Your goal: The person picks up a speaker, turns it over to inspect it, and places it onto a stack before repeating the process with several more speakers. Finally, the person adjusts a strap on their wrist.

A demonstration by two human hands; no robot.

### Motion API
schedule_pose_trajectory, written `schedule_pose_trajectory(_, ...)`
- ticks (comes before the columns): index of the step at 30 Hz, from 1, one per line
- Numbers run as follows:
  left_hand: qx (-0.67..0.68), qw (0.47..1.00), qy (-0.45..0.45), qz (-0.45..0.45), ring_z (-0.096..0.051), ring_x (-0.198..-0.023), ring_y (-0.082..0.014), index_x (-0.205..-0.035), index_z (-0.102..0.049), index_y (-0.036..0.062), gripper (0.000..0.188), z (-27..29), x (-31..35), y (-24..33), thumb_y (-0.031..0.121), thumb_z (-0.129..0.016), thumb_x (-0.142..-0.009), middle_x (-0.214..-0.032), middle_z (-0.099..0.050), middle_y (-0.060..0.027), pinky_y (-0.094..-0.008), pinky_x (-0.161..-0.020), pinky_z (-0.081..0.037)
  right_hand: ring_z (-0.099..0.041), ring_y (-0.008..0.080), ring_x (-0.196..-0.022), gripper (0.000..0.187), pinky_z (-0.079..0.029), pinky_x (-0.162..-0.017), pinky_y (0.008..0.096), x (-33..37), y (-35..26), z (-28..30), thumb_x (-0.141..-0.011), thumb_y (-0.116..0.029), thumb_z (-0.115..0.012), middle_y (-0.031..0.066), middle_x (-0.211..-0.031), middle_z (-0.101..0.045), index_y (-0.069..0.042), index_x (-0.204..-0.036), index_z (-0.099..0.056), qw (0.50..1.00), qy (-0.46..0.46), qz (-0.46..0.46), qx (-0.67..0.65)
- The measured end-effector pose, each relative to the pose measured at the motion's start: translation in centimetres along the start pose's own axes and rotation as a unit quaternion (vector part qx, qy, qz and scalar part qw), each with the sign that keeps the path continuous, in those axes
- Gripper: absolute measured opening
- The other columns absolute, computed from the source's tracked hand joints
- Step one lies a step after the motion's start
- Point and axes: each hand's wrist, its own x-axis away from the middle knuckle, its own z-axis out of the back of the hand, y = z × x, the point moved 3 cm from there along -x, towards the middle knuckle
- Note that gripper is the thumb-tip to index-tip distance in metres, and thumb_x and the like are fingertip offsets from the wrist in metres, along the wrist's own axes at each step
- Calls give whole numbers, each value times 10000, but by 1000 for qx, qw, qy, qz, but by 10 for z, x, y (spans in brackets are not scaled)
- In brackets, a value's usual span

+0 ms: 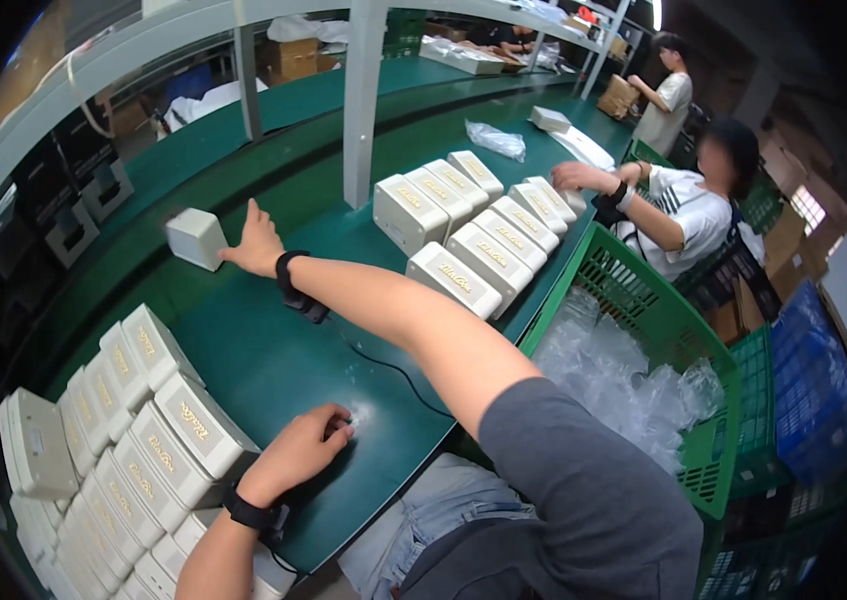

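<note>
A cream-white box [196,240] with rounded corners shows against the green belt [295,192], beside the right hand [260,247].

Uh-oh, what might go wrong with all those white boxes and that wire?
The lone white box might get knocked away, because the right hand isn't wrapped around it. The stacked boxes might slide if bumped, since the forearm behind the left hand is close to them. The black cable might snag, as it runs loosely beneath the right arm.
</note>
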Motion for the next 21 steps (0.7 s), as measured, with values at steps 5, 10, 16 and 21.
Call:
schedule_pose_trajectory(5,30,999,-8,19,-610,-792,-245,-1076,-545,-29,287,5,1,5,176,-545,-876,-916,-641,-174,-326,-728,-473,-374,404,-1211,1149,-346,-1009,424,-27,2,-28,-590,-331,-802,266,-1314,-342,48,-1392,-71,998,30,2,-46)
schedule_pose_trajectory(10,51,998,9,37,-612,-799,-238,-1086,-539,-25,291,12,6,-5,180,-545,-880,-913,-642,-168,-320,-735,-472,-408,382,-1195,1020,-379,-985,417,-35,-23,-70,-575,-295,-808,272,-1297,-372,61,-1324,-214,993,-16,-34,-108)
schedule_pose_trajectory(16,41,999,6,24,-614,-851,-266,-1078,-530,-33,281,13,-6,4,149,-553,-866,-943,-624,-176,-330,-758,-476,-524,365,-1081,829,-442,-917,389,-75,-9,-50,-574,-298,-794,282,-1158,-506,79,-1176,-367,995,27,-38,-90)
schedule_pose_trajectory(21,50,997,66,-9,-602,-845,-226,-1105,-521,-14,284,11,2,-1,125,-569,-862,-968,-608,-151,-310,-751,-465,-597,358,-957,736,-482,-848,371,-60,-36,-11,-591,-341,-774,251,-1002,-600,90,-1090,-446,998,-15,4,-62)
